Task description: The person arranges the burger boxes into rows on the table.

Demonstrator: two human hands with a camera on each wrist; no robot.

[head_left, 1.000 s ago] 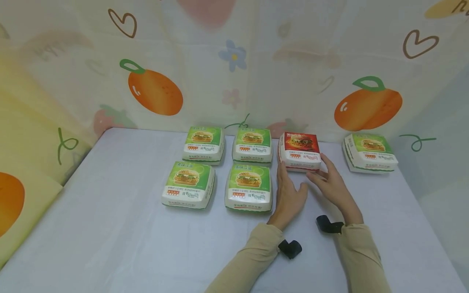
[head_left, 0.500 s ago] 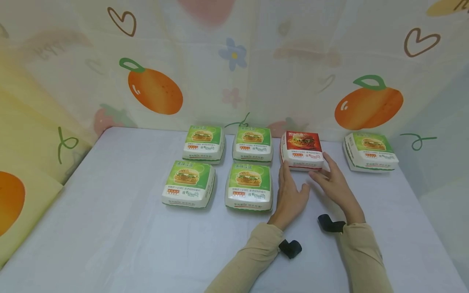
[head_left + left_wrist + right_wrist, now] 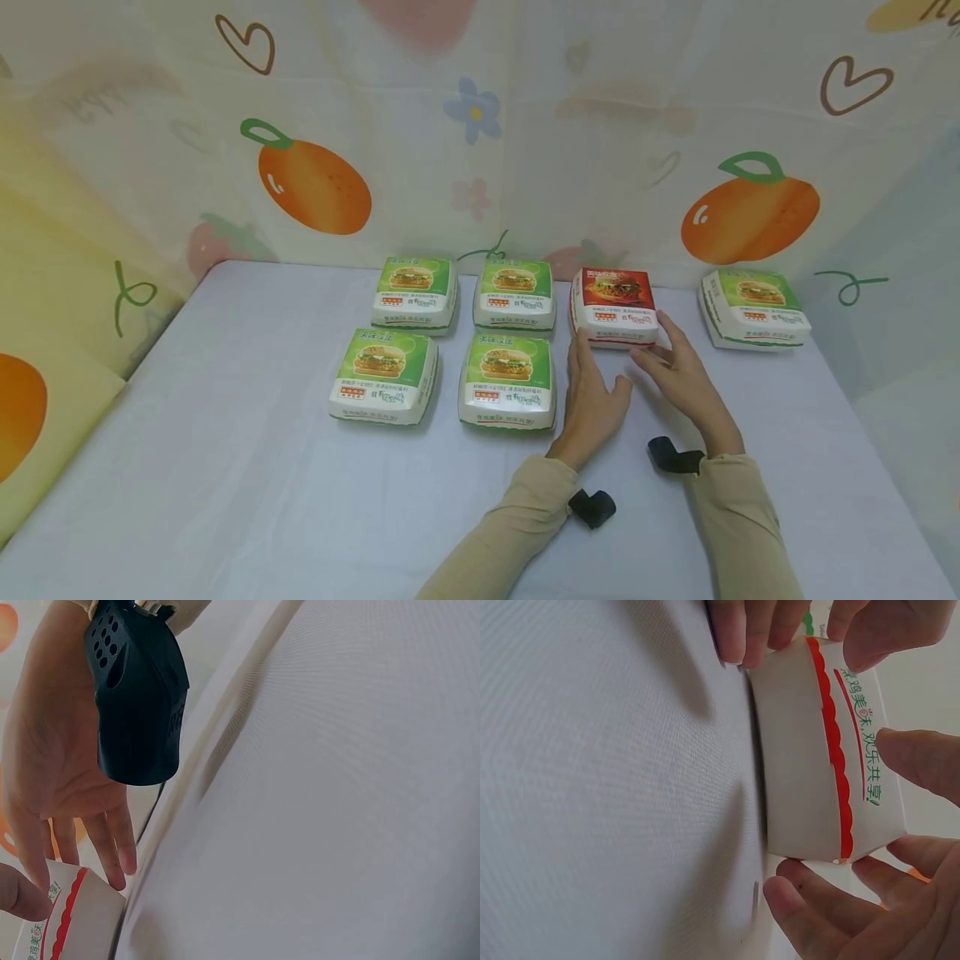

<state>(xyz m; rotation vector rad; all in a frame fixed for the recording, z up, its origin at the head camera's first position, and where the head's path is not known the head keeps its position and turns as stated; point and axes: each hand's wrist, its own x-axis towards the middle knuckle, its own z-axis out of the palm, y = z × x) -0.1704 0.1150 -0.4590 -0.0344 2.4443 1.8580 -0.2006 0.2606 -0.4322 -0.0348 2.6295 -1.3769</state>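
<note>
A red-and-white burger box point(image 3: 615, 312) lies on the white-covered table between both hands. My left hand point(image 3: 594, 408) rests its nearly straight fingers along the box's left side, its thumb held near the front. At the opposite side, my right hand point(image 3: 690, 387) touches the box with extended, slightly bent fingers, thumb toward the front face. The right wrist view shows the box's front point(image 3: 802, 750) with fingers at both ends. In the left wrist view only a corner of the box point(image 3: 90, 919) is visible, by the left hand point(image 3: 56, 742).
Green burger boxes stand to the left, among them the near-row one point(image 3: 506, 383) beside my left hand. Another green box point(image 3: 753, 308) sits at the right, apart from the red one. A patterned curtain point(image 3: 480, 150) hangs behind the table point(image 3: 225, 467).
Over the last second the red box has shifted very slightly right, with both hands staying against it. The green boxes keep their places; the head view has moved a little.
</note>
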